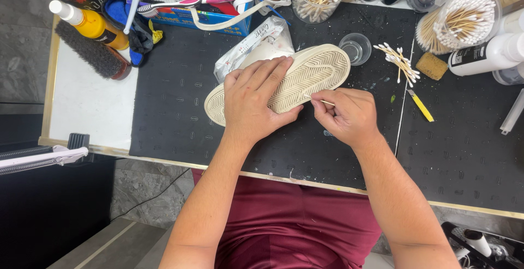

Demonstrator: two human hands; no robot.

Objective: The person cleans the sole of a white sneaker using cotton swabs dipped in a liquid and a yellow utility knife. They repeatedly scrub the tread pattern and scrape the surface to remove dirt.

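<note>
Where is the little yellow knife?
In the head view, the small yellow-handled knife lies on the black work mat, right of the right hand, below the loose cotton swabs.

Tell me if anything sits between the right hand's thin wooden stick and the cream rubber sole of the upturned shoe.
Nothing visible does. The right hand pinches the thin wooden stick, whose tip meets the edge of the cream ridged sole, while the left hand presses flat on it.

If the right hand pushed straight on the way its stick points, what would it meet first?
The right hand pinches a thin stick aimed left and slightly up. Its tip already sits at the cream shoe sole's edge, so it would likely meet that first, just beside the left hand.
</note>
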